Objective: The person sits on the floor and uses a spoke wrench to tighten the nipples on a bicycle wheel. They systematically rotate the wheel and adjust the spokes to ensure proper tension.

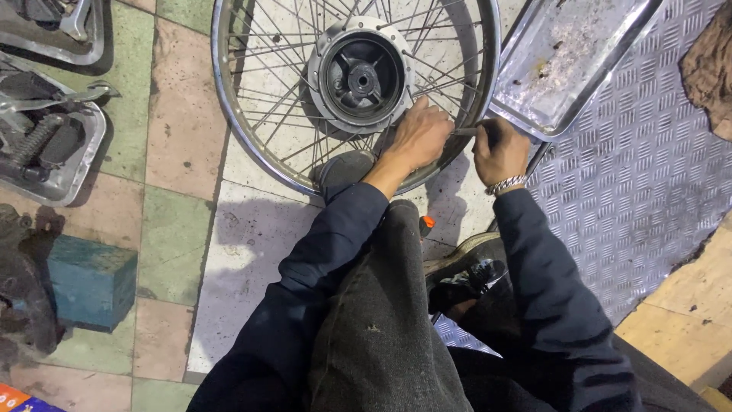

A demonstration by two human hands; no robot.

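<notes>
A spoked motorcycle wheel (229, 114) with a chrome rim and a dark central hub (361, 76) lies flat on the tiled floor in front of me. My left hand (419, 137) rests on the spokes near the rim's right lower part, fingers curled around them. My right hand (499, 152), with a metal bracelet on the wrist, grips a thin metal tool (463, 131) whose tip points left toward the spokes at the rim. My foot (345, 169) presses on the rim's near edge.
A shallow metal tray (568, 53) lies on a ribbed metal ramp (656, 175) at the right. Trays of engine parts (46, 145) sit at the left, with a blue block (91, 278) below. An orange-handled tool (427, 223) peeks out by my knee.
</notes>
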